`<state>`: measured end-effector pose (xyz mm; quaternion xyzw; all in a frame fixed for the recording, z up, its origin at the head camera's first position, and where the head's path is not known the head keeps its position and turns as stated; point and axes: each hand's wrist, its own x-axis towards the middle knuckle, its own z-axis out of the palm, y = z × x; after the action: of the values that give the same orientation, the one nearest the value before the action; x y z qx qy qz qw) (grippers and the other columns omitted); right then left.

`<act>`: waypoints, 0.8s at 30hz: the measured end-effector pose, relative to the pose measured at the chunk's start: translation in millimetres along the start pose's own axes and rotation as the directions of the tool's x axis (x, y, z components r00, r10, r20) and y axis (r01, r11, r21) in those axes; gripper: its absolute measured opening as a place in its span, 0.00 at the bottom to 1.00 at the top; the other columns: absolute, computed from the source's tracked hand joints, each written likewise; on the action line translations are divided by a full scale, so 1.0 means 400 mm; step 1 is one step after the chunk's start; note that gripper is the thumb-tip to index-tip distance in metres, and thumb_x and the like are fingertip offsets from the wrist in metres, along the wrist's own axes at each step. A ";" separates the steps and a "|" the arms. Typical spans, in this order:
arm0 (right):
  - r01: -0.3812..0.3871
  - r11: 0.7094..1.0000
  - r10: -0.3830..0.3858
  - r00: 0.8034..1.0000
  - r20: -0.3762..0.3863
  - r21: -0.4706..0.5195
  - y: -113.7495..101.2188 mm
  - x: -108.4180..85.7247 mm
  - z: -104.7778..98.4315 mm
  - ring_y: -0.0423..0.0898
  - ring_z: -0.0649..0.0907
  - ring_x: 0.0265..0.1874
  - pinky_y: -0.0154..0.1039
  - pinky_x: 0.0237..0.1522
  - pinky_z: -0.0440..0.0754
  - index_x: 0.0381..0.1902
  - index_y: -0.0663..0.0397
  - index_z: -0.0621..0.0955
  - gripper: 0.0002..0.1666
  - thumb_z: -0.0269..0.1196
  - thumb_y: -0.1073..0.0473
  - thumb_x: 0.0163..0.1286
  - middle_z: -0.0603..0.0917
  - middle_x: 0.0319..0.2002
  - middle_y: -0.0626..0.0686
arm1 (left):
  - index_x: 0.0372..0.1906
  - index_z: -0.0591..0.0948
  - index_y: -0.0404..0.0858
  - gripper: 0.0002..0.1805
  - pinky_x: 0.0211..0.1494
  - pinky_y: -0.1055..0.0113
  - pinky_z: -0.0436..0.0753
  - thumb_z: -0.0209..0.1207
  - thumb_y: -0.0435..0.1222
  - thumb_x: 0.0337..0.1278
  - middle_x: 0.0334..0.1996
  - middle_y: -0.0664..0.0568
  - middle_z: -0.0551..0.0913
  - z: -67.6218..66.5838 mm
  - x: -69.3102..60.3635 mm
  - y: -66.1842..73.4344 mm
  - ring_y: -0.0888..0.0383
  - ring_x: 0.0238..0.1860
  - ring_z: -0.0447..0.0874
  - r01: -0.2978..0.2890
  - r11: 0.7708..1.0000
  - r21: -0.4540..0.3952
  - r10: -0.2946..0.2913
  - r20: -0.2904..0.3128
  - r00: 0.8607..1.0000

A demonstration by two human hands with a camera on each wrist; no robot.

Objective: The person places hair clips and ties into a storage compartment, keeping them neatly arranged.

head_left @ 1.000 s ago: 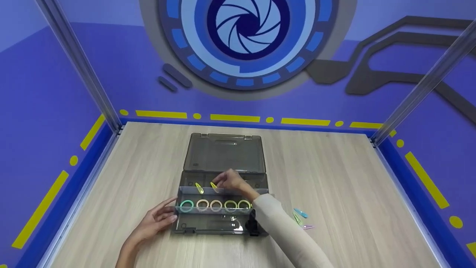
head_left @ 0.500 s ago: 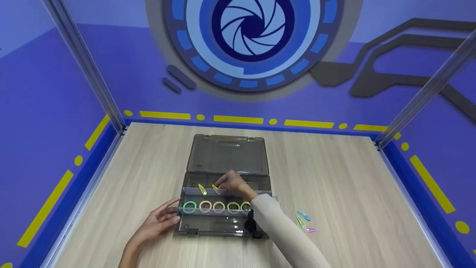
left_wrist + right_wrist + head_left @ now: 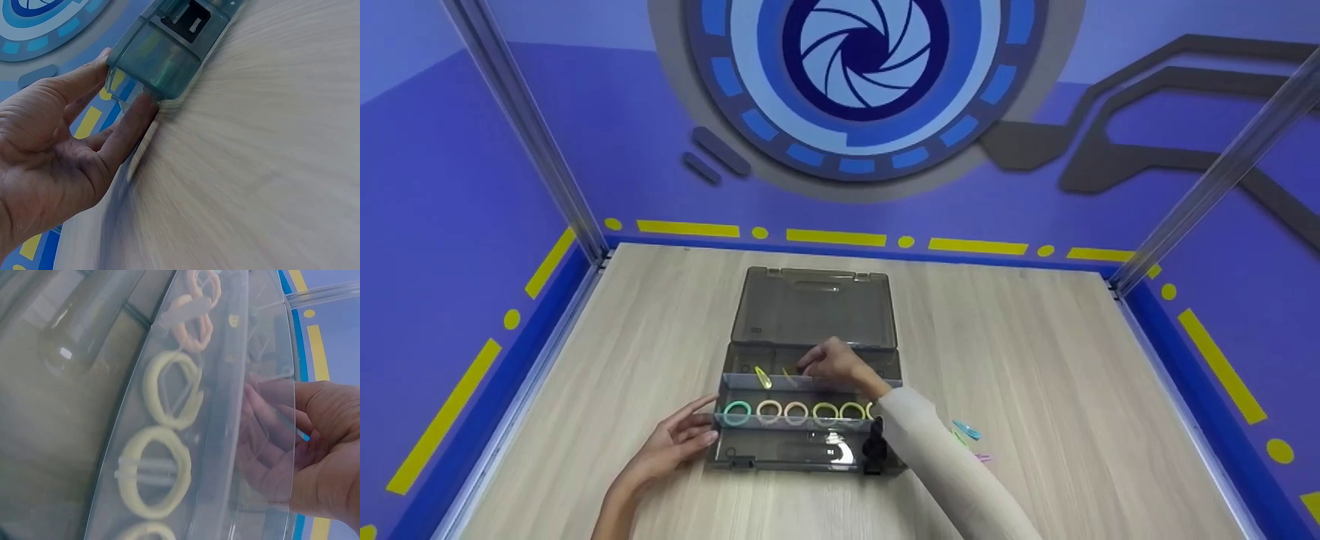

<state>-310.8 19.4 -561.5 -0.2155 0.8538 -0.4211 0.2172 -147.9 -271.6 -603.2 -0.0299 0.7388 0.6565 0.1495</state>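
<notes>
A smoky see-through organizer box [image 3: 780, 452] lies with its lid folded back. My left hand [image 3: 664, 448] rests at the box's left end, thumb and forefinger fairly straight. In the left wrist view, those fingers touch the box's corner [image 3: 163, 67]. My right hand [image 3: 838, 365] reaches into the rear compartment. Its fingertips appear to pinch a yellow hair clip [image 3: 790, 377] at the rear divider, though their contact is partly hidden. Another yellow hair clip [image 3: 763, 377] sits on that divider. In the right wrist view, my right fingers [image 3: 267, 405] show through the clear divider.
Green, peach and yellow hair ties [image 3: 736, 412] stand in a row in the middle compartment. Right of the box, a blue hair clip [image 3: 967, 430] lies near a pink one [image 3: 983, 457] and a partly covered green one. The open lid [image 3: 814, 307] lies behind.
The yellow hair clip at my right fingertips now looks thinner and darker, as if turned. My right hand has shifted slightly. My left hand stays at the box's left end.
</notes>
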 end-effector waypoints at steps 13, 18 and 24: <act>0.074 0.986 -0.084 0.995 0.061 0.150 -0.005 0.014 0.021 0.51 0.89 0.41 0.33 0.41 0.85 0.49 0.73 0.86 0.13 0.61 0.67 0.74 0.89 0.45 0.67 | 0.80 0.58 0.36 0.40 0.55 0.71 0.82 0.62 0.37 0.70 0.66 0.30 0.72 0.003 0.001 -0.001 0.57 0.57 0.79 -0.005 1.000 -0.017 0.005 0.012 1.000; 0.069 0.991 -0.075 0.996 0.050 0.112 -0.008 0.016 0.024 0.54 0.89 0.41 0.32 0.37 0.82 0.47 0.72 0.87 0.12 0.61 0.67 0.74 0.90 0.45 0.67 | 0.80 0.58 0.35 0.39 0.55 0.70 0.82 0.62 0.36 0.71 0.66 0.30 0.72 0.004 0.001 -0.002 0.55 0.58 0.79 -0.019 1.000 -0.023 0.019 0.023 1.000; 0.067 0.992 -0.073 0.996 0.051 0.108 -0.006 0.017 0.024 0.55 0.88 0.39 0.26 0.31 0.76 0.47 0.73 0.86 0.12 0.61 0.68 0.74 0.89 0.45 0.67 | 0.80 0.57 0.36 0.40 0.55 0.70 0.82 0.62 0.37 0.71 0.66 0.31 0.72 0.002 0.000 -0.002 0.57 0.57 0.80 -0.006 1.000 -0.026 0.006 0.018 1.000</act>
<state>-310.5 8.4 -566.0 -0.2449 0.8159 -0.4671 0.2370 -147.5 -271.0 -604.2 -0.0239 0.7288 0.6669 0.1536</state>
